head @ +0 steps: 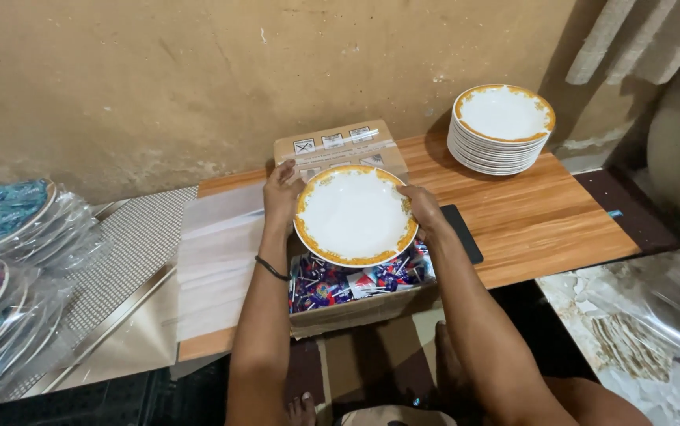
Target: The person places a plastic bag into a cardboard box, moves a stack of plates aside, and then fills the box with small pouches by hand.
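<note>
I hold a white plate with an orange patterned rim (pixel 354 214) in both hands above an open cardboard box (pixel 359 309). My left hand (pixel 281 193) grips its left edge, and my right hand (pixel 423 209) grips its right edge. The box sits on a low wooden table (pixel 529 221) and shows colourful wrapped packets (pixel 332 288) inside. Its flap (pixel 340 146) stands up behind the plate. A stack of several matching plates (pixel 502 130) rests at the table's far right.
Sheets of white wrapping paper (pixel 217 260) lie on the table's left part. A dark flat phone-like object (pixel 463 233) lies right of the box. Plastic-wrapped patterned plates (pixel 5 260) are piled at left. Crumpled clear plastic (pixel 639 315) covers the floor at right. My foot (pixel 302 409) shows below.
</note>
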